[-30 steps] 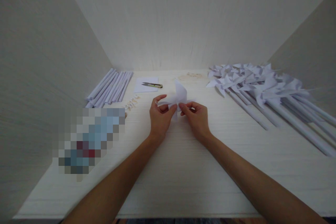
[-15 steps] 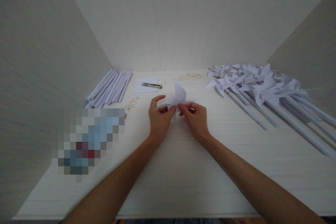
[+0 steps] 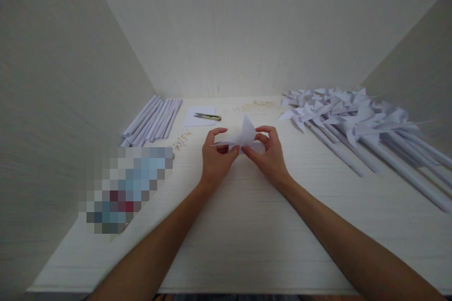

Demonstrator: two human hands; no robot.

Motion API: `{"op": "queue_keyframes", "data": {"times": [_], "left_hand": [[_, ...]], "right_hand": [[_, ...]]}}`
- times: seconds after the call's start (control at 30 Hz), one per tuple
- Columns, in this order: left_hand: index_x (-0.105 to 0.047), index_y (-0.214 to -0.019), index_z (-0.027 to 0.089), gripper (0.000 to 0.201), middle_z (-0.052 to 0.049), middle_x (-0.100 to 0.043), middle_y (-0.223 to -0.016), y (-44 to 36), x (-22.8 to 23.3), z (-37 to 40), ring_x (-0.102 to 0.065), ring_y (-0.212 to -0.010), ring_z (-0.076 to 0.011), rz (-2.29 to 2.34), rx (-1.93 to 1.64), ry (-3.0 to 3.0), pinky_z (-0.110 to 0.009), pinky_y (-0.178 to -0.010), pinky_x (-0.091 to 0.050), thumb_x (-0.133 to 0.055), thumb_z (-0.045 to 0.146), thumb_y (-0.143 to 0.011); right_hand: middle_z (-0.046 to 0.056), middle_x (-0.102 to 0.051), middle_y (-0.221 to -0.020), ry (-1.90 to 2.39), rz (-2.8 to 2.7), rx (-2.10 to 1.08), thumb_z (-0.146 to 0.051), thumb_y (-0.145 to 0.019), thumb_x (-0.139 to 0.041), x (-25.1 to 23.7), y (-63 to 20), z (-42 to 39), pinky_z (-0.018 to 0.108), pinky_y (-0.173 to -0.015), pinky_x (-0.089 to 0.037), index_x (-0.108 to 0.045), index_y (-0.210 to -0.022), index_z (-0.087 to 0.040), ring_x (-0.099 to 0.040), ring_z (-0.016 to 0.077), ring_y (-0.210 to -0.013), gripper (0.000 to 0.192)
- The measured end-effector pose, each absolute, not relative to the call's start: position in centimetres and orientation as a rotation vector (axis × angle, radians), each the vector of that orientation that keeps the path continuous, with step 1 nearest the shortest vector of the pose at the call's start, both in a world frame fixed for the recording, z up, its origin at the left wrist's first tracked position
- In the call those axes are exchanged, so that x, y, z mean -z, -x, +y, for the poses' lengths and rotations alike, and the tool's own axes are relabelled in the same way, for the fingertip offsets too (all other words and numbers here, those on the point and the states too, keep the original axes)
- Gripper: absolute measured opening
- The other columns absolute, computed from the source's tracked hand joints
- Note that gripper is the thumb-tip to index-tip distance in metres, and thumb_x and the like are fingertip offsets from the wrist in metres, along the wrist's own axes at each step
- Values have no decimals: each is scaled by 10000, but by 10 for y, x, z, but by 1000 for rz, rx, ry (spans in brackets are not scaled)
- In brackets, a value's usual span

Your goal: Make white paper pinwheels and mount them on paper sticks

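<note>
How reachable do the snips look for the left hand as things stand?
Probably yes, once freed: the left hand is holding the folded paper, but the snips lie uncovered beyond that hand, with nothing seen between.

Papercraft work booth by the look of it; home or workshop, cannot tell. Pale table (image 3: 247, 244), plain panels (image 3: 219, 28) rising at its far edge and both sides. Far left corner: rolled paper tubes (image 3: 153, 121). Toward far edge: snips (image 3: 209, 116) on white paper (image 3: 190, 120). Far right corner: heaped paper pinwheels (image 3: 358, 115).
</note>
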State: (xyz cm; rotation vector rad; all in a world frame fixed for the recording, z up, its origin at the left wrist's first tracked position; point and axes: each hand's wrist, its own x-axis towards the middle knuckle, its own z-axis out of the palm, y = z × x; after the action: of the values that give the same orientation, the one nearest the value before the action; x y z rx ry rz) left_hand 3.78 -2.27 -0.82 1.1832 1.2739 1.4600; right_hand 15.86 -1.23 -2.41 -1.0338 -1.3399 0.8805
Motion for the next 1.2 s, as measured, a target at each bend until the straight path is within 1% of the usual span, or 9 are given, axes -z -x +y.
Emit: {"op": "queue_keyframes", "data": {"times": [0.13,0.3,0.4,0.53,0.63,0.8,0.9,1.1,1.2], "left_hand": [[-452,-988,184,471,44,-627,-582,-37,12,-22,-619,-543,-122,1262,-1428,-1255,-199,-511,-466,-625,127,-553],[-449,-997,182,476,58,-610,-561,-36,15,-21,-610,-531,-116,1265,-1417,-1284,-190,-500,-449,-624,134,-558],[-440,-980,175,473,63,-606,-528,-37,14,-20,-592,-498,-108,1241,-1424,-1222,-189,-496,-438,-639,146,-552],[-429,-964,176,490,38,-641,-587,-38,13,-19,-601,-529,-107,1185,-1481,-1122,-204,-541,-452,-664,145,-535],[-426,-968,181,497,30,-647,-601,-39,14,-18,-608,-540,-114,1184,-1490,-1097,-212,-550,-455,-669,146,-536],[-418,-977,183,508,26,-650,-618,-39,16,-18,-617,-562,-122,1156,-1499,-1086,-230,-579,-468,-669,149,-536],[-412,-976,184,499,32,-643,-609,-39,15,-18,-611,-555,-117,1146,-1505,-1089,-222,-569,-462,-656,144,-543],[-410,-971,183,498,40,-636,-593,-40,13,-20,-597,-536,-104,1143,-1510,-1073,-206,-556,-450,-657,133,-541],[-414,-974,183,500,42,-636,-592,-41,14,-19,-593,-524,-102,1137,-1512,-1070,-207,-548,-448,-660,138,-541]], "right_hand": [[-39,-592,-721,1049,-1344,-912,-232,-592,-663,23,-160,-12,278,-546,-436,-378,-898,-243,-597,158,-677,418],[-29,-631,-718,1056,-1337,-952,-237,-579,-675,20,-160,-12,284,-571,-444,-370,-867,-232,-615,165,-699,419],[-35,-632,-696,1072,-1286,-985,-240,-565,-685,19,-159,-13,270,-546,-444,-359,-867,-231,-614,156,-658,445],[-48,-632,-684,1051,-1198,-1037,-240,-553,-692,20,-157,-13,255,-522,-453,-350,-863,-232,-605,132,-587,462],[-52,-633,-685,1032,-1155,-1054,-235,-554,-690,21,-155,-14,255,-516,-464,-351,-856,-234,-606,129,-568,454],[-54,-630,-678,1035,-1117,-1063,-227,-546,-693,20,-154,-15,258,-514,-470,-356,-855,-233,-606,130,-562,457],[-47,-635,-689,1042,-1110,-1060,-216,-542,-696,20,-154,-16,262,-522,-471,-358,-853,-232,-604,131,-563,460],[-30,-634,-730,1032,-1096,-1013,-203,-539,-700,22,-153,-17,276,-569,-474,-365,-862,-233,-614,147,-651,465],[-36,-624,-718,1044,-1090,-984,-202,-543,-696,22,-152,-17,282,-576,-473,-363,-861,-235,-611,150,-656,461]]}}
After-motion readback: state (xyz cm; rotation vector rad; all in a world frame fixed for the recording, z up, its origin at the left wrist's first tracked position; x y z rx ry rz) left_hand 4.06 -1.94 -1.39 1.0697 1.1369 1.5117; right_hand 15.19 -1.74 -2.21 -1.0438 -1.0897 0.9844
